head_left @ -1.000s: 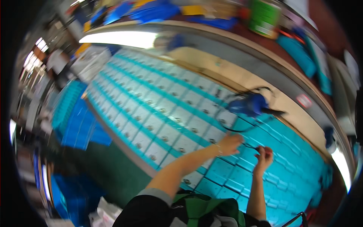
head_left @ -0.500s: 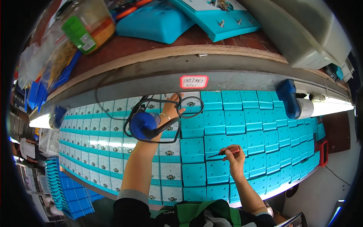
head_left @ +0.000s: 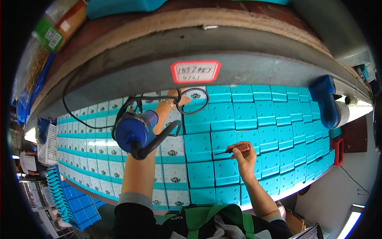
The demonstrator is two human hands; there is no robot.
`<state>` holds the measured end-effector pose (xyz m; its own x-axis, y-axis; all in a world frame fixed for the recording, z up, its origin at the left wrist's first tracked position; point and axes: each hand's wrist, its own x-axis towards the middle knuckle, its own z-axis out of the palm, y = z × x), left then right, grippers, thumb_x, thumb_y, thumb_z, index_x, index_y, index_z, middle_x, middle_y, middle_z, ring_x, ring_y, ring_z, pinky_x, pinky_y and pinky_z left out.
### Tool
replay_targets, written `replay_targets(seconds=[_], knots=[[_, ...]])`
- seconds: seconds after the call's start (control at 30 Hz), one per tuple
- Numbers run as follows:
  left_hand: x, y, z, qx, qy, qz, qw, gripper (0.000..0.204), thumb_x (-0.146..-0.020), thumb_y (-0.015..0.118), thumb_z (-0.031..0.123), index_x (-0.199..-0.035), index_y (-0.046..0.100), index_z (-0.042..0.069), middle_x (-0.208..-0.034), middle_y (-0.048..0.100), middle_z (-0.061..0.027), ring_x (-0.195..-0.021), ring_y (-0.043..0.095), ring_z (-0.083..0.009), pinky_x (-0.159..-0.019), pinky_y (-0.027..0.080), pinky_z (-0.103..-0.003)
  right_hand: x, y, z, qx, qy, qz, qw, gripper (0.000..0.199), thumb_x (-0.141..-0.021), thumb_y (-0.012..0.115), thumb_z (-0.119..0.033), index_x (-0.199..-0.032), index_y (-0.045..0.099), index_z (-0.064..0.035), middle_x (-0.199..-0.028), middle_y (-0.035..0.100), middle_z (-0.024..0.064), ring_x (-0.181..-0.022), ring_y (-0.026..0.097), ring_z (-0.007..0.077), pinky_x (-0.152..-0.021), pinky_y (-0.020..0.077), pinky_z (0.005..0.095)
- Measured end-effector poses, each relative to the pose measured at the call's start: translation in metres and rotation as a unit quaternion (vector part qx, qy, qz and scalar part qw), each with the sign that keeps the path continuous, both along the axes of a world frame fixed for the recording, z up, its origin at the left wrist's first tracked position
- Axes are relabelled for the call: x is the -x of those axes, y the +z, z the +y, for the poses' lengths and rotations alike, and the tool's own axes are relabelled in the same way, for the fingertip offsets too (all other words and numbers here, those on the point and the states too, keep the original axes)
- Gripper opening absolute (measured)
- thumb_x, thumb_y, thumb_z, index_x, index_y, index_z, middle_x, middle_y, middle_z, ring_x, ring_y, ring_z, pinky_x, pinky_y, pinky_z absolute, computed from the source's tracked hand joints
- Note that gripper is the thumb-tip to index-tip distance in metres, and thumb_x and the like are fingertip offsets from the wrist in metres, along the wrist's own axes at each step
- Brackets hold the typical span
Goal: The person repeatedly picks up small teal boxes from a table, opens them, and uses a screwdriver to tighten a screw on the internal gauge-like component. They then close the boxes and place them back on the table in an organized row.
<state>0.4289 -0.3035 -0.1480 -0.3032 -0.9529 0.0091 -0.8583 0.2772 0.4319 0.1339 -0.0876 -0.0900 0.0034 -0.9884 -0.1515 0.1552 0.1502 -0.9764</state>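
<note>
My right hand [head_left: 246, 161] is closed round the red handle of a screwdriver [head_left: 241, 148], its thin dark shaft pointing left above turquoise covers [head_left: 199, 148]. At the far row, my left hand [head_left: 181, 97] reaches under the shelf edge beside a white-faced turquoise unit [head_left: 195, 95] with a small metal fitting. Its visible fingers are apart; the shelf and a black cable hide the rest, and I cannot tell whether it touches the unit. A blue cylindrical tool [head_left: 133, 131] with a thick black cable [head_left: 161, 139] hangs above my left forearm, blocking part of it.
Rows of white-faced units [head_left: 91, 147] fill the left of the bench. A grey shelf beam [head_left: 131, 73] with a red-edged label [head_left: 195, 71] crosses the far side. A blue lamp fitting [head_left: 324, 99] is at right. Blue crates [head_left: 79, 203] stand lower left, a red bin [head_left: 338, 152] at right.
The view has shifted closer under the shelf, so the beam looks larger and lower. More of my left fingers is now hidden behind it. My right hand keeps the screwdriver in nearly the same place.
</note>
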Motion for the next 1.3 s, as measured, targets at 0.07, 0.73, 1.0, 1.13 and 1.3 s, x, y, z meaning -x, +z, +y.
replay_targets(seconds=[0.07, 0.73, 1.0, 1.13, 1.3], knots=[[0.005, 0.003, -0.001, 0.110, -0.035, 0.060, 0.992, 0.074, -0.061, 0.073, 0.013, -0.129, 0.043, 0.006, -0.126, 0.050, -0.0226, -0.115, 0.046, -0.0394, -0.096, 0.041, -0.041, 0.003, 0.005, 0.001, 0.022, -0.009, 0.002, 1.000, 0.018, -0.088, 0.059, -0.007, -0.103, 0.051, -0.0001, -0.094, 0.066, 0.0139, -0.086, 0.063, 0.0171, -0.064, 0.0504, 0.0255], [0.022, 0.009, 0.249, -0.095, -0.068, 0.238, 0.964, 0.095, -0.061, 0.078, 0.017, -0.143, 0.030, 0.011, -0.135, 0.032, -0.0155, -0.124, 0.039, -0.0329, -0.104, 0.037, -0.040, -0.035, 0.013, 0.054, 0.183, 0.134, 0.184, 0.956, 0.027, -0.084, 0.061, 0.004, -0.105, 0.045, 0.0005, -0.101, 0.067, 0.0141, -0.088, 0.067, 0.0201, -0.077, 0.0538, 0.0307], [0.022, 0.004, 0.246, -0.061, -0.079, 0.249, 0.963, 0.093, -0.060, 0.080, 0.017, -0.140, 0.032, 0.009, -0.132, 0.034, -0.0170, -0.120, 0.042, -0.0339, -0.100, 0.041, -0.040, -0.040, 0.006, 0.053, 0.146, 0.116, 0.177, 0.966, 0.026, -0.085, 0.060, 0.005, -0.105, 0.043, 0.0007, -0.099, 0.067, 0.0169, -0.087, 0.068, 0.0225, -0.075, 0.0551, 0.0323], [0.022, 0.001, 0.246, -0.054, -0.078, 0.239, 0.966, 0.094, -0.060, 0.080, 0.017, -0.140, 0.033, 0.008, -0.132, 0.033, -0.0168, -0.120, 0.042, -0.0337, -0.100, 0.040, -0.039, -0.039, 0.005, 0.056, 0.169, 0.130, 0.193, 0.958, 0.026, -0.085, 0.060, 0.004, -0.104, 0.043, 0.0004, -0.099, 0.067, 0.0168, -0.087, 0.068, 0.0227, -0.076, 0.0549, 0.0317], [0.022, 0.002, 0.247, -0.062, -0.078, 0.254, 0.962, 0.093, -0.060, 0.080, 0.016, -0.140, 0.033, 0.007, -0.132, 0.033, -0.0163, -0.119, 0.043, -0.0332, -0.100, 0.041, -0.038, -0.043, 0.002, 0.061, 0.172, 0.102, 0.187, 0.962, 0.025, -0.085, 0.060, 0.004, -0.103, 0.043, 0.0008, -0.099, 0.067, 0.0165, -0.088, 0.068, 0.0214, -0.076, 0.0544, 0.0311]])
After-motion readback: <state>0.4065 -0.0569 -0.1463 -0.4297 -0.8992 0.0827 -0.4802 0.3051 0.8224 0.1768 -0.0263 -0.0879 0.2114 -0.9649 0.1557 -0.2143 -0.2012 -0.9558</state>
